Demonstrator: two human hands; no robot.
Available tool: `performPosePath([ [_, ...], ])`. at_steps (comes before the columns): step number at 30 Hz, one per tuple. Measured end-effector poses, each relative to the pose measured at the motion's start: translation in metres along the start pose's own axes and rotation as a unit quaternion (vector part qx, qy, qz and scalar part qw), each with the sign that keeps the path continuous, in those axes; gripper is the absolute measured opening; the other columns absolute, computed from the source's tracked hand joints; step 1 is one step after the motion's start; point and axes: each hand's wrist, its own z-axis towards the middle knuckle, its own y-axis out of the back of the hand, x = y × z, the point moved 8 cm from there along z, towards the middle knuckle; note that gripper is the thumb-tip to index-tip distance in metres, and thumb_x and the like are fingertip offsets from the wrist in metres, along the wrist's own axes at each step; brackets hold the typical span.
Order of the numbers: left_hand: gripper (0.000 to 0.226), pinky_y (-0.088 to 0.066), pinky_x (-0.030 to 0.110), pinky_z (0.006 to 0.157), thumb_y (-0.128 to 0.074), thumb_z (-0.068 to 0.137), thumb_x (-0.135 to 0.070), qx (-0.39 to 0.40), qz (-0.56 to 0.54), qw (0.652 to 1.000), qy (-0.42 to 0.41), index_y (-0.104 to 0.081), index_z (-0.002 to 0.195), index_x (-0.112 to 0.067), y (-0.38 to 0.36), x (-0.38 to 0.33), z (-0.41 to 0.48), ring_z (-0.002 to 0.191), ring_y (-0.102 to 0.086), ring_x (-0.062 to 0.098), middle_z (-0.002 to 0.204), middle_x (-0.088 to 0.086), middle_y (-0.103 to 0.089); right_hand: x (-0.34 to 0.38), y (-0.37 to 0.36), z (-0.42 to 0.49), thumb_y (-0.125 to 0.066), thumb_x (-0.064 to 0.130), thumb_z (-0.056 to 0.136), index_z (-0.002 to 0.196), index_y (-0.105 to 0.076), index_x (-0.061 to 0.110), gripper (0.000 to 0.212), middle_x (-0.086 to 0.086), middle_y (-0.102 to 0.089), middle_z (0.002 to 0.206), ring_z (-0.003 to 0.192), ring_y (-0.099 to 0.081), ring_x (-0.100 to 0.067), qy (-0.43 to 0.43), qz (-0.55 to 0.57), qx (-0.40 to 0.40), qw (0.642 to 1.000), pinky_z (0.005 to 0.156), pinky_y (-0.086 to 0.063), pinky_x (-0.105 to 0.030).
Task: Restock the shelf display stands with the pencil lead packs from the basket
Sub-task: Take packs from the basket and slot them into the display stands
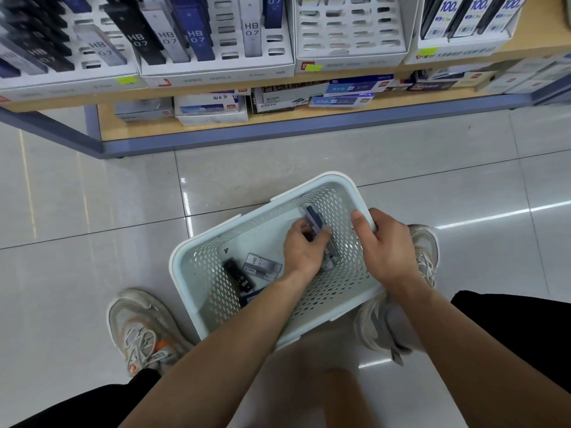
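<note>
A pale blue perforated basket (197,273) stands tilted on the floor between my feet. My left hand (304,248) is inside it and grips a few dark blue pencil lead packs (315,219). My right hand (384,245) holds the basket's right rim. On the basket floor lie a black HB 07 pack (239,278) and a clear grey HB 07 pack (262,264); another blue pack shows partly under my left forearm. White display stands (216,66) on the shelf above hold upright lead packs, and the stand (350,54) right of them has many vacant slots.
A lower shelf (278,118) with a blue edge carries boxed stationery. My two sneakers (145,332) rest on glossy grey floor tiles beside the basket. Another stand (463,41) at the upper right holds packs marked 100.
</note>
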Motion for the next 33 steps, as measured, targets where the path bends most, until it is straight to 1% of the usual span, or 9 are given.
performPosePath([
  [2, 0.029, -0.041, 0.008, 0.078, -0.064, 0.098, -0.036, -0.017, 0.003, 1.0, -0.01, -0.062, 0.122, -0.02, 0.003, -0.001, 0.003, 0.093, -0.058, 0.006, 0.102, -0.014, -0.062, 0.001, 0.001, -0.001, -0.038, 0.058, 0.099, 0.066, -0.045, 0.026, 0.046, 0.004, -0.048, 0.056, 0.053, -0.047, -0.011, 0.002, 0.0, -0.002, 1.0, 0.045, -0.029, -0.023],
  [4, 0.028, -0.044, 0.019, 0.085, -0.064, 0.099, -0.033, -0.029, 0.011, 0.999, -0.013, -0.062, 0.122, -0.016, 0.006, -0.001, 0.006, 0.092, -0.059, 0.007, 0.103, -0.01, -0.065, 0.003, 0.001, -0.001, -0.038, 0.056, 0.099, 0.068, -0.047, 0.022, 0.047, 0.003, -0.05, 0.058, 0.052, -0.046, -0.012, 0.003, -0.001, -0.001, 1.0, 0.046, -0.032, -0.027],
  [6, 0.029, -0.046, 0.023, 0.087, -0.068, 0.096, -0.029, -0.028, 0.01, 1.0, -0.007, -0.061, 0.122, -0.017, 0.007, 0.001, 0.008, 0.091, -0.061, 0.008, 0.105, -0.007, -0.068, 0.004, 0.001, -0.001, -0.039, 0.055, 0.1, 0.069, -0.048, 0.022, 0.046, 0.003, -0.049, 0.058, 0.051, -0.045, -0.011, 0.004, -0.001, 0.0, 1.0, 0.047, -0.032, -0.028],
  [9, 0.042, -0.049, 0.026, 0.093, -0.077, 0.089, -0.025, -0.013, 0.001, 1.0, 0.007, -0.058, 0.126, -0.02, 0.003, 0.008, 0.007, 0.094, -0.061, 0.009, 0.107, -0.007, -0.067, 0.004, 0.002, -0.001, -0.041, 0.053, 0.1, 0.066, -0.043, 0.024, 0.045, 0.004, -0.047, 0.056, 0.05, -0.043, -0.01, 0.005, -0.002, -0.002, 1.0, 0.045, -0.028, -0.021],
  [12, 0.055, -0.047, 0.025, 0.095, -0.082, 0.085, -0.021, -0.012, -0.003, 1.0, 0.015, -0.054, 0.132, -0.017, -0.001, 0.009, 0.007, 0.099, -0.059, 0.01, 0.111, -0.005, -0.065, 0.004, 0.002, -0.001, -0.041, 0.053, 0.1, 0.065, -0.041, 0.024, 0.045, 0.004, -0.045, 0.055, 0.052, -0.045, -0.01, 0.005, 0.005, -0.003, 1.0, 0.046, -0.031, -0.022],
  [18, 0.04, -0.039, 0.008, 0.074, -0.082, 0.084, -0.019, 0.016, 0.007, 1.0, -0.001, -0.053, 0.11, -0.028, -0.015, 0.004, 0.003, 0.091, -0.058, 0.006, 0.101, -0.011, -0.062, 0.001, 0.001, 0.0, -0.04, 0.055, 0.099, 0.065, -0.042, 0.025, 0.045, 0.004, -0.046, 0.055, 0.055, -0.047, -0.009, 0.004, -0.002, -0.005, 1.0, 0.047, -0.034, -0.021],
  [25, 0.048, -0.036, 0.002, 0.07, -0.086, 0.078, -0.022, 0.025, 0.011, 1.0, -0.008, -0.053, 0.112, -0.031, -0.014, 0.01, 0.0, 0.085, -0.055, -0.008, 0.103, -0.015, -0.062, 0.0, 0.001, -0.001, -0.041, 0.055, 0.099, 0.064, -0.041, 0.027, 0.045, 0.005, -0.046, 0.055, 0.056, -0.049, -0.007, 0.01, 0.0, -0.01, 1.0, 0.047, -0.034, -0.018],
  [28, 0.054, -0.037, 0.004, 0.068, -0.089, 0.075, -0.024, 0.044, 0.007, 0.999, 0.006, -0.051, 0.113, -0.03, -0.017, 0.014, -0.001, 0.085, -0.054, -0.01, 0.098, -0.022, -0.059, -0.002, 0.001, -0.002, -0.041, 0.055, 0.099, 0.064, -0.041, 0.026, 0.045, 0.005, -0.046, 0.054, 0.056, -0.049, -0.006, 0.007, -0.004, -0.011, 1.0, 0.047, -0.034, -0.017],
  [33, 0.058, -0.039, 0.013, 0.062, -0.088, 0.073, -0.028, 0.068, 0.012, 0.998, 0.012, -0.043, 0.11, -0.034, -0.023, 0.013, -0.001, 0.081, -0.057, -0.007, 0.094, -0.02, -0.061, 0.0, 0.002, -0.002, -0.041, 0.055, 0.099, 0.063, -0.039, 0.027, 0.046, 0.005, -0.045, 0.054, 0.055, -0.047, -0.007, 0.006, -0.001, -0.014, 1.0, 0.048, -0.033, -0.018],
])
